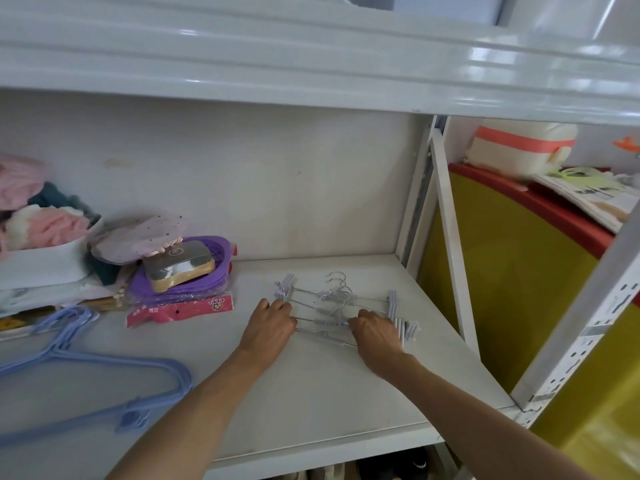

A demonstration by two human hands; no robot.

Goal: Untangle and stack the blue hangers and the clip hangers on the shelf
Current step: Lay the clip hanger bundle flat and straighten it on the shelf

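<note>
Several grey clip hangers [332, 306] with metal hooks lie in a loose pile on the white shelf [311, 393], right of centre. My left hand [272, 323] rests at the pile's left end, fingers curled on the clips there. My right hand [377, 332] is at the right end, fingers curled over the wire bars and clips. Stacked blue hangers [86, 375] lie flat at the shelf's front left, apart from both hands.
A purple packet stack with a small box [180, 268] on top sits behind the blue hangers. A white bin of soft cloths [41, 237] stands far left. A white upright post [446, 237] bounds the shelf on the right, with a yellow and red panel [512, 278] beyond.
</note>
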